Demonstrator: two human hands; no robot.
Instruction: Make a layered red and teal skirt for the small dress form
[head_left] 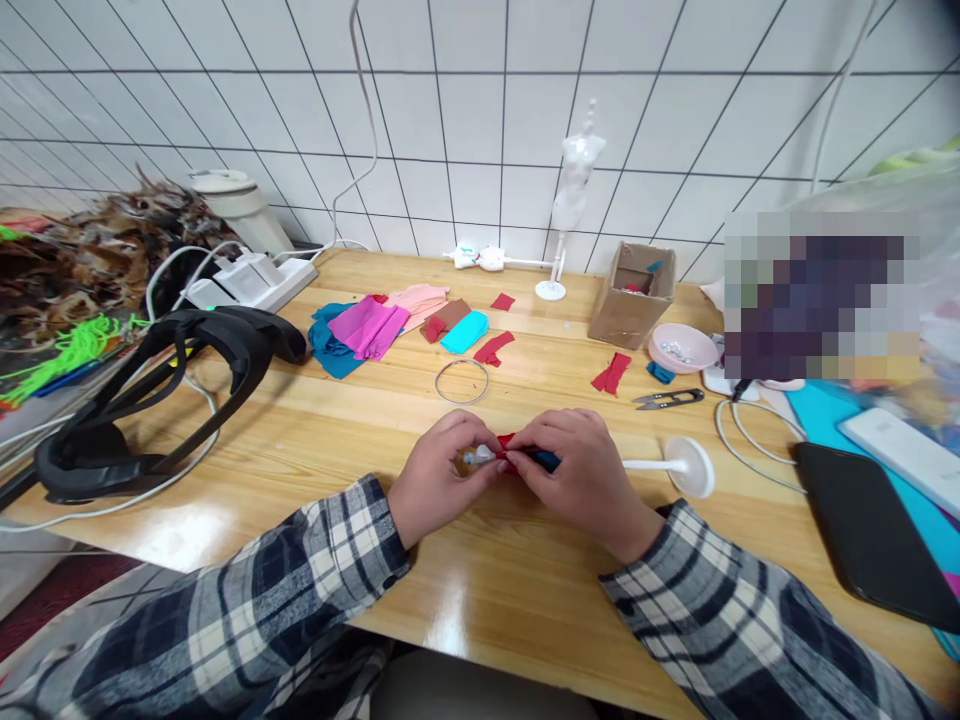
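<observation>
"How is the grip on each side?"
"My left hand (450, 465) and my right hand (574, 475) both have the fingers closed, pinching the red cloth (505, 440) between them."
"And where is this cloth?"
"It is at the white mannequin (481, 456), which is held lengthwise, its round foot (691, 467) to the right. If it touches the surface (450, 560) under the hands, I cannot tell. Beyond them lies a metal ring (462, 400)."

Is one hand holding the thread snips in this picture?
No, the thread snips lie on the table near the pink bowl, apart from the left hand and the right hand.
</observation>
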